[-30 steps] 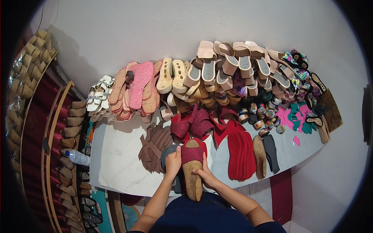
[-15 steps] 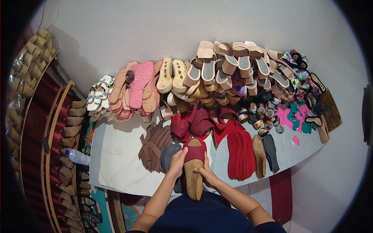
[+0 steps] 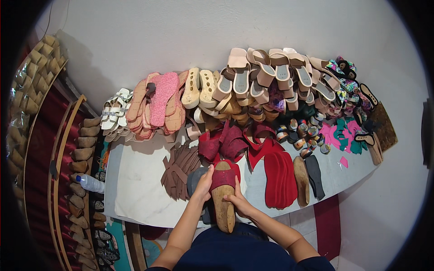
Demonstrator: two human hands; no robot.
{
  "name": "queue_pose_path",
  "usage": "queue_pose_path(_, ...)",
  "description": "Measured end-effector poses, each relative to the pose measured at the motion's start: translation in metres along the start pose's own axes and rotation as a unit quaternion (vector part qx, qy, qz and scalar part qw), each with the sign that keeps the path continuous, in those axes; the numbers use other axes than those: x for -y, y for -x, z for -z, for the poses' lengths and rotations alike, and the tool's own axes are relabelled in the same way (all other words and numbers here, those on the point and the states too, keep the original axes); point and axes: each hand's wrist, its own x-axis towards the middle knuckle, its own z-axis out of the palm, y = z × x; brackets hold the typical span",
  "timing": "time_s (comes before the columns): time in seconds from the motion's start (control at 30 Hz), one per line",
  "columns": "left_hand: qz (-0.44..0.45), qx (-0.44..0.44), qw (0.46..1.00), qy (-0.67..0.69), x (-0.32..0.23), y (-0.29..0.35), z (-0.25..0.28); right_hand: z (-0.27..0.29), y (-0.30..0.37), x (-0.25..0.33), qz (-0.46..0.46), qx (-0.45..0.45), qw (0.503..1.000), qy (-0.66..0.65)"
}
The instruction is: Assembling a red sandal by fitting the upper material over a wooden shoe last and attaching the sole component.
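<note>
Between my hands is a wooden shoe last [image 3: 222,210], its heel end toward my body. A dark red sandal upper [image 3: 224,178] wraps across its front part, and bare wood shows at the toe. My left hand [image 3: 203,184] is closed on the left side, its thumb along the upper's edge. My right hand [image 3: 239,201] grips the right side, with the thumb lying on the wood just below the upper and the fingers largely hidden. Dark grey soles [image 3: 195,178] lie beside my left hand, partly covered by it.
Beyond the last lie more red uppers [image 3: 233,143]. Brown strips [image 3: 181,174] are at left; red insoles [image 3: 279,180], another wooden last [image 3: 301,180] and a dark sole [image 3: 315,178] at right. Beige sandals [image 3: 242,77] are piled against the wall. A water bottle [image 3: 91,183] is at the table's left edge.
My left hand has shifted slightly left, its fingertips higher beside the upper. The last has tilted a little, with its toe end a bit to the left. My right hand keeps its grip.
</note>
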Motion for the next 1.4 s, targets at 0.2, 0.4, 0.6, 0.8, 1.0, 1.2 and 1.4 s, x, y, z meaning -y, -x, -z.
queue_pose_path(0.2,0.018,0.054,0.998,0.008,0.004,-0.009,0.009,-0.002,0.002,0.002,-0.011,-0.001,1.000,-0.012)
queue_pose_path(0.4,0.026,0.093,0.991,0.090,0.013,-0.008,0.014,0.002,-0.001,-0.004,0.029,0.021,0.997,0.061)
queue_pose_path(0.6,0.012,0.049,0.997,0.062,0.016,-0.005,0.028,0.018,-0.007,-0.013,-0.018,-0.054,0.998,0.013)
queue_pose_path(0.8,-0.035,0.028,0.998,0.035,0.014,0.001,0.025,0.013,-0.009,-0.013,-0.043,-0.050,0.997,0.030)
queue_pose_path(1.0,-0.042,0.027,0.997,0.060,0.017,0.002,0.029,0.013,-0.008,-0.011,-0.025,-0.020,0.999,-0.026)
queue_pose_path(1.2,-0.008,0.197,0.944,0.266,0.024,0.010,0.022,0.008,-0.008,-0.014,0.010,-0.014,0.999,0.043)
queue_pose_path(1.4,0.011,0.264,0.919,0.293,0.038,0.000,0.046,0.007,0.001,-0.004,0.041,-0.041,0.830,0.555)
